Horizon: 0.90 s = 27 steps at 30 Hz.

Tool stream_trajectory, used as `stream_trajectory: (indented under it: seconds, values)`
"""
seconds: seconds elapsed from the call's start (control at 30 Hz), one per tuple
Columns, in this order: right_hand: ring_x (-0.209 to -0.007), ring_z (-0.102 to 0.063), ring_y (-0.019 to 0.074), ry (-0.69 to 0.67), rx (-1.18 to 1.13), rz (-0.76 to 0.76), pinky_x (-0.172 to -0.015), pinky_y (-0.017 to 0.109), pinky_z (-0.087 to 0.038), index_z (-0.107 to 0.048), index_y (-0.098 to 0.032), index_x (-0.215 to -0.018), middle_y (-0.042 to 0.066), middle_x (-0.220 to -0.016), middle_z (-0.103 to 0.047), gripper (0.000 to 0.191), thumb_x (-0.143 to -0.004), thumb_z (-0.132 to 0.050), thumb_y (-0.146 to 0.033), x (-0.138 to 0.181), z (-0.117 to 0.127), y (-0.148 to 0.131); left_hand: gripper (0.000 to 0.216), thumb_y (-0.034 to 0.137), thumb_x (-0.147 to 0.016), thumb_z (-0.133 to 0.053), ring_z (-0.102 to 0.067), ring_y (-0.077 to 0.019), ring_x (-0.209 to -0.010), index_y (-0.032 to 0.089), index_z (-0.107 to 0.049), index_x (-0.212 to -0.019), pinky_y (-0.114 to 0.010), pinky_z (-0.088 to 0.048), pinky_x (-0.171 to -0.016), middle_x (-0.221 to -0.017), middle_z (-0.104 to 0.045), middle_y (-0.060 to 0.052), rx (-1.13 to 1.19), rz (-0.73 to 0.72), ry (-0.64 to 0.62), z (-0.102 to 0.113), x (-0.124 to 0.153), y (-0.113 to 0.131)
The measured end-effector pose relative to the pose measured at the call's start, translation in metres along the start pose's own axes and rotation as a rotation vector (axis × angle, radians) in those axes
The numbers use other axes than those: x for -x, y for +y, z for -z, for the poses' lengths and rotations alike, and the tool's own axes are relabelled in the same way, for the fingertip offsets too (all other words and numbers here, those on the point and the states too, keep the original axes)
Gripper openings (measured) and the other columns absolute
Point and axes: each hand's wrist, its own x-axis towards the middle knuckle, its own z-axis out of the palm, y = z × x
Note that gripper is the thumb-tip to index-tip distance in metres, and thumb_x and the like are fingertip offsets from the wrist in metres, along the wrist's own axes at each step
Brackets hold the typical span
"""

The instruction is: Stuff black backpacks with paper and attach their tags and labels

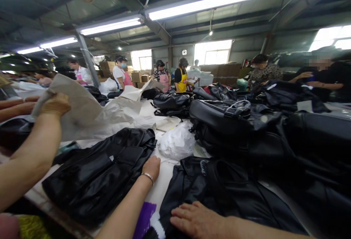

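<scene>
My left hand (56, 103) is raised at the left, its fingers closed on the edge of a large sheet of whitish packing paper (85, 111). The sheet hangs over a black leather backpack (98, 173) lying flat on the table. My right hand (197, 220) lies flat at the bottom of the view, fingers stretched out on another black leather bag (227, 191). Between my arms, another arm wearing a silver bracelet (148, 176) reaches in. Its hand (151, 166) rests at the right edge of the first backpack.
A crumpled white paper ball (177, 142) lies mid-table. Piles of black bags (233, 122) fill the right and far side of the white table (161, 188). Several people in aprons stand at the back, and others sit at the far right. Cardboard boxes (137, 76) stand behind.
</scene>
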Motion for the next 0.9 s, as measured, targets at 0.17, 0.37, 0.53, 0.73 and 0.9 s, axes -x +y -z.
stream_trajectory:
  seconds: [0.17,0.37,0.53,0.73,0.9]
  values:
    - [-0.126,-0.047,0.0335,0.174,-0.178,-0.048,-0.105,0.047,-0.039,-0.052,-0.020,-0.137,0.014,-0.141,-0.050,0.054,-0.085,-0.067,-0.031,0.016,0.031,-0.020,0.017,0.025,-0.089,-0.054,-0.064,-0.0262,-0.101,0.012,-0.060,-0.081,-0.039,-0.051,-0.085,-0.098,-0.068,-0.013,0.387,0.111,-0.043,0.028,0.028,0.013]
    - [-0.093,-0.064,0.0242,0.635,-0.560,-0.327,-0.086,0.033,-0.048,-0.072,-0.014,-0.102,0.008,-0.097,-0.071,0.032,-0.089,-0.051,-0.034,0.040,0.089,-0.037,0.036,0.050,-0.081,-0.059,-0.069,-0.0202,-0.083,0.017,-0.051,-0.091,-0.032,-0.055,-0.072,-0.101,-0.069,-0.013,0.885,0.068,-0.219,0.066,0.103,0.060]
    - [-0.076,-0.061,0.0207,0.819,-0.721,-0.368,-0.071,0.029,-0.046,-0.072,-0.012,-0.083,0.005,-0.077,-0.068,0.028,-0.084,-0.054,-0.035,0.067,0.114,-0.046,0.044,0.048,-0.068,-0.078,-0.063,-0.0135,-0.065,0.016,-0.052,-0.086,-0.023,-0.048,-0.058,-0.084,-0.067,-0.006,1.176,0.001,-0.406,0.086,0.154,0.124]
    - [-0.074,-0.057,0.0180,0.968,-0.884,-0.250,-0.069,0.029,-0.044,-0.069,-0.013,-0.088,0.003,-0.078,-0.066,0.030,-0.083,-0.060,-0.041,0.122,0.112,-0.064,0.043,0.052,-0.073,-0.073,-0.058,-0.0119,-0.062,0.015,-0.055,-0.085,-0.021,-0.042,-0.055,-0.075,-0.064,-0.002,0.977,-0.212,-0.506,0.082,0.186,0.198]
    - [-0.074,-0.059,0.0195,1.158,-0.996,-0.202,-0.073,0.032,-0.046,-0.068,-0.012,-0.081,0.004,-0.075,-0.065,0.036,-0.081,-0.062,-0.048,0.163,0.103,-0.065,0.039,0.051,-0.077,-0.068,-0.044,-0.0084,-0.054,0.013,-0.060,-0.077,-0.020,-0.033,-0.052,-0.063,-0.056,0.002,0.699,-0.395,-0.555,0.064,0.203,0.249]
